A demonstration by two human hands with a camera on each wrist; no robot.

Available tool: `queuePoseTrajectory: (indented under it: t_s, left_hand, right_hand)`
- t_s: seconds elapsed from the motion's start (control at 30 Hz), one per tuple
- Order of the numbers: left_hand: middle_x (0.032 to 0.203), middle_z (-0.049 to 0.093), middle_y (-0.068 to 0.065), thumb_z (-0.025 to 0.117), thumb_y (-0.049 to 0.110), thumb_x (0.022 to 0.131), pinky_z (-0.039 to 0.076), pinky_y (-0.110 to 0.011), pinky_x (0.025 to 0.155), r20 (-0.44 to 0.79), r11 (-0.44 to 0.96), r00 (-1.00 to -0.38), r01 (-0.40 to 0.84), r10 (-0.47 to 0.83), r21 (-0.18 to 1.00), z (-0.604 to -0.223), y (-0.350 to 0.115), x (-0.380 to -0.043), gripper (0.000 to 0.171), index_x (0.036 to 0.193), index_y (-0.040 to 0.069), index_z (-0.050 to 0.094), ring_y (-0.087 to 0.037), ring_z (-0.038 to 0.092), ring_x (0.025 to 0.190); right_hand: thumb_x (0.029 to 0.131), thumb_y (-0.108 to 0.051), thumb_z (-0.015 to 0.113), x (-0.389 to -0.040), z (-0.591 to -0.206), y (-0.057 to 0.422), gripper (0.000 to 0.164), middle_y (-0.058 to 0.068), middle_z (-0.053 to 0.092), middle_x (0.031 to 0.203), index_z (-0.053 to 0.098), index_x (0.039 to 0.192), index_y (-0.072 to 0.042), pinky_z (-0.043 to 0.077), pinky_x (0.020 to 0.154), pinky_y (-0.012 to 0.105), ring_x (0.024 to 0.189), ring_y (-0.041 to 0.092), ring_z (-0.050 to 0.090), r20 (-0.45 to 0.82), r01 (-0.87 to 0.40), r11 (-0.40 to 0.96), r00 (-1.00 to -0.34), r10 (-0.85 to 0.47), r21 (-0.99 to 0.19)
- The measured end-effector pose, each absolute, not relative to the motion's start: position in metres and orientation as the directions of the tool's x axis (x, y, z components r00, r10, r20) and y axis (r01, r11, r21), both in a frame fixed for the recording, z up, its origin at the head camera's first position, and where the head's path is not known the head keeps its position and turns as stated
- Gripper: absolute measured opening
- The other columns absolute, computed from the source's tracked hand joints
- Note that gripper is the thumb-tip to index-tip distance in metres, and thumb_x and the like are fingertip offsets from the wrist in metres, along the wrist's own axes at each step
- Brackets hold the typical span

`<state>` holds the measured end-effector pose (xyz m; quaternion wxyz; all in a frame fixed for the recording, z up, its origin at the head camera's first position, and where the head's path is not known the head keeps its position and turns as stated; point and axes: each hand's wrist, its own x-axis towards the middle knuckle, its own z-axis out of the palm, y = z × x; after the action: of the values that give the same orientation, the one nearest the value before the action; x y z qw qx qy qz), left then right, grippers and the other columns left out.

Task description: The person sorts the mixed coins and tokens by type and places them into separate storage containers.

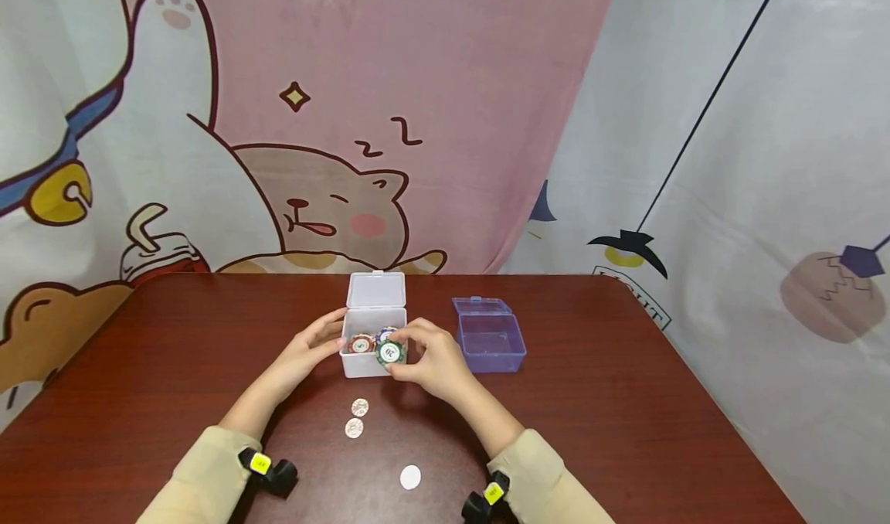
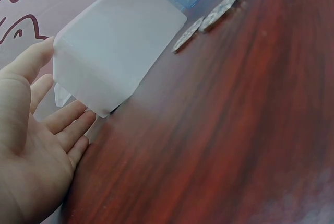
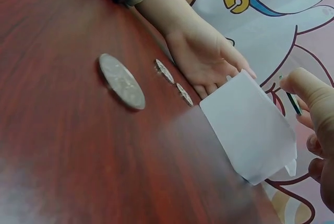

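Observation:
A white plastic box [image 1: 358,367] with its lid raised stands on the table. Inside it lie a red poker chip [image 1: 361,344] and a blue poker chip [image 1: 385,332], partly covered. Between thumb and fingertips, my right hand [image 1: 439,362] pinches a green poker chip [image 1: 391,352] over the box's front right part. That green chip [image 3: 294,103] shows nearly edge-on in the right wrist view. My left hand [image 1: 304,358] touches the box's left side, its fingers extended; in the left wrist view the thumb meets the box's upper edge.
To the right of the white box stands a translucent purple box [image 1: 492,358], lid raised. Two silver coins [image 1: 359,407] lie in front of the white box, and a shiny round coin [image 1: 411,478] is nearer me. A printed curtain [image 1: 487,122] hangs behind the table.

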<state>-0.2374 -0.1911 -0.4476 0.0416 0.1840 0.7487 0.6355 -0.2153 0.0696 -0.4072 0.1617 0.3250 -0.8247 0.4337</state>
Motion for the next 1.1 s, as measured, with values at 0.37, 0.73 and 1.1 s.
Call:
queuePoseTrajectory:
  t_s: [0.37,0.73,1.1]
  left_hand:
    - [0.139,0.045,-0.024,0.058,0.013,0.096,0.029,-0.054,0.100,0.166,0.123,-0.929,0.217,0.329,0.969,-0.447,-0.190,-0.237,0.056,0.147,0.009,0.036,-0.037,0.042,0.125]
    - [0.139,0.045,-0.024,0.058,0.016,0.096,0.029,-0.053,0.100,0.166,0.127,-0.928,0.219,0.334,0.967,-0.447,-0.191,-0.237,0.057,0.147,0.010,0.035,-0.036,0.042,0.126]
    - [0.138,0.046,-0.023,0.058,0.017,0.096,0.029,-0.054,0.100,0.166,0.134,-0.929,0.220,0.332,0.966,-0.446,-0.191,-0.237,0.057,0.147,0.011,0.036,-0.035,0.043,0.125]
  right_hand:
    - [0.066,-0.018,0.087,-0.230,-0.399,0.059,0.034,0.001,0.064,0.088,0.073,0.096,-0.009,0.039,0.054,0.023,0.065,0.025,0.056,0.527,-0.641,0.467,-0.767,-0.366,-0.609]
    - [0.067,-0.026,0.087,-0.243,-0.396,0.044,0.037,-0.009,0.064,0.091,0.074,0.100,-0.015,0.039,0.055,0.022,0.066,0.014,0.055,0.466,-0.576,0.557,-0.816,-0.342,-0.598]
    - [0.069,-0.034,0.086,-0.254,-0.390,0.031,0.037,-0.013,0.064,0.094,0.074,0.101,-0.019,0.041,0.060,0.023,0.069,0.003,0.052,0.380,-0.512,0.645,-0.857,-0.347,-0.567]
